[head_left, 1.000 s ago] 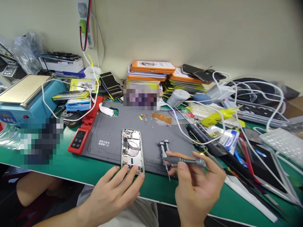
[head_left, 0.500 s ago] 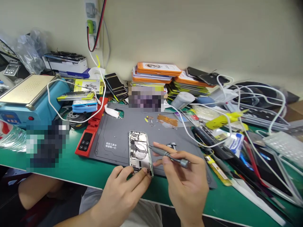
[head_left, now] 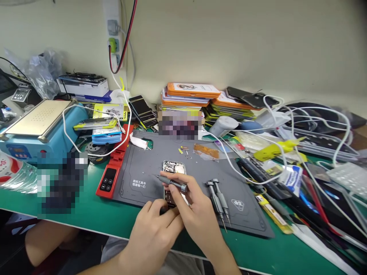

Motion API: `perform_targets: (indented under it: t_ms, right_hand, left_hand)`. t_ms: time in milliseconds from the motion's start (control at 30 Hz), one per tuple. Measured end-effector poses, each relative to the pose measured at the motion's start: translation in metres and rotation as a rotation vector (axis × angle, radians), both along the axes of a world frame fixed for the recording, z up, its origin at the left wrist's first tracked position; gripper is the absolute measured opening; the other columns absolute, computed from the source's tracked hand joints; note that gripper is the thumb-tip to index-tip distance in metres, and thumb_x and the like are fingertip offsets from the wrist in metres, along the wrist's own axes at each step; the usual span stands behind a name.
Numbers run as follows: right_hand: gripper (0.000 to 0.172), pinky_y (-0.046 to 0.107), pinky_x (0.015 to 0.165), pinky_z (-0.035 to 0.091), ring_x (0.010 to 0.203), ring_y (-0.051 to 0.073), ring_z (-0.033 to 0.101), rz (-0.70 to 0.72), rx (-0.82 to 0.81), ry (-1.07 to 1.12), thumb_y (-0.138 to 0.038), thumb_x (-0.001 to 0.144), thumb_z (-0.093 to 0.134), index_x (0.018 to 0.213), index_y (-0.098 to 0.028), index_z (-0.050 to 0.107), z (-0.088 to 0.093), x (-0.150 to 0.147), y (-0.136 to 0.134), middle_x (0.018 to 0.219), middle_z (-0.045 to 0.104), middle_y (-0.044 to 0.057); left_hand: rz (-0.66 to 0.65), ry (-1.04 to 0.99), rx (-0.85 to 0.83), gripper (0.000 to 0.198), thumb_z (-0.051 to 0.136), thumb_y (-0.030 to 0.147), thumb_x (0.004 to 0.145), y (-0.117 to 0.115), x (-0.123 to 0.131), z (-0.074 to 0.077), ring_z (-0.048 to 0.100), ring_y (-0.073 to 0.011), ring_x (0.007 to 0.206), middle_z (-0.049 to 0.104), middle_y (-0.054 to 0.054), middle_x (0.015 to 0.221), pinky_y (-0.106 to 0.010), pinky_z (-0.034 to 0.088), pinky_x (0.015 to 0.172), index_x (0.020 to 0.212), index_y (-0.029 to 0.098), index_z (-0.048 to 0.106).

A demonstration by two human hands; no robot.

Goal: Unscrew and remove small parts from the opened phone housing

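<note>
An opened phone [head_left: 174, 167] with its inner parts bare lies on the grey work mat [head_left: 143, 164]. My left hand [head_left: 157, 229] grips its near end with curled fingers. Between the thumb and fingers of my right hand [head_left: 190, 206] is a grey screwdriver [head_left: 174, 183], held above the phone. Its tip points left, past the phone's left edge and apart from it. My right hand hides much of the phone's middle. To the right, two more screwdrivers [head_left: 218, 202] lie side by side on the mat.
Small loose parts [head_left: 185, 151] and an amber strip [head_left: 206, 151] lie toward the mat's back. A red control unit [head_left: 107, 181] edges the mat on the left. White cables [head_left: 275, 173], tools and a yellow bottle [head_left: 275, 149] crowd the right. Orange cases [head_left: 195, 88] are stacked behind.
My right hand has moved left across the phone, bringing the screwdriver's tip from the phone's right side to beyond its left edge. The two lying screwdrivers are now uncovered.
</note>
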State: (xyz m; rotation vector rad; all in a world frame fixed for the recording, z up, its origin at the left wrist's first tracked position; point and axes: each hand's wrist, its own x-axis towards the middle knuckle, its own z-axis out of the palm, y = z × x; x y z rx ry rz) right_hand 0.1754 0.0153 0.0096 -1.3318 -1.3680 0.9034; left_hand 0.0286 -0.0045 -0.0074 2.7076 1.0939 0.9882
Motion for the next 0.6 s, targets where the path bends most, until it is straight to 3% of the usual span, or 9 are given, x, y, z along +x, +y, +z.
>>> perform_targets:
  t_ms: [167,267,400,500,600]
  right_hand:
    - [0.022,0.033,0.098,0.068,0.113,0.021,0.082,0.051,-0.054,0.07,-0.045,0.109,0.061,0.125,-0.034,0.072,-0.002,0.0,0.003,0.139,0.078,0.004]
    - [0.022,0.034,0.1,0.067,0.114,0.021,0.082,0.023,-0.018,0.141,-0.044,0.109,0.064,0.126,-0.033,0.071,-0.002,0.0,0.001,0.137,0.079,0.005]
    - [0.034,0.035,0.09,0.07,0.102,0.021,0.083,-0.15,0.073,0.351,-0.044,0.107,0.069,0.139,-0.032,0.061,-0.005,0.002,-0.011,0.127,0.082,0.008]
    - [0.043,0.035,0.078,0.07,0.092,0.021,0.082,-0.309,0.11,0.478,-0.045,0.107,0.069,0.146,-0.034,0.055,-0.007,0.007,-0.022,0.116,0.083,0.007]
    - [0.048,0.034,0.073,0.068,0.086,0.021,0.08,-0.382,0.089,0.584,-0.046,0.106,0.07,0.149,-0.034,0.054,-0.011,0.017,-0.029,0.109,0.081,0.006]
  left_hand:
    - [0.003,0.008,0.037,0.025,0.047,0.008,0.112,-0.003,0.001,-0.005,0.064,-0.024,0.096,0.076,-0.004,0.097,-0.035,0.047,0.079,0.11,0.015,0.072]
    - [-0.025,0.027,0.049,0.029,0.047,0.01,0.114,-0.003,-0.002,-0.007,0.064,-0.0238,0.103,0.079,-0.004,0.108,-0.038,0.045,0.093,0.125,0.015,0.073]
    - [0.008,-0.022,0.061,0.027,0.054,0.021,0.117,-0.002,-0.003,-0.005,0.062,-0.0241,0.119,0.081,0.002,0.13,-0.041,0.037,0.105,0.137,0.02,0.072]
    - [-0.011,-0.04,0.01,0.028,0.051,0.028,0.119,0.001,-0.005,0.003,0.061,-0.0241,0.123,0.08,0.004,0.134,-0.04,0.036,0.105,0.136,0.021,0.073]
    - [-0.052,-0.027,-0.022,0.032,0.045,0.025,0.121,0.004,-0.007,0.012,0.061,-0.022,0.12,0.081,0.006,0.133,-0.037,0.037,0.101,0.135,0.023,0.074]
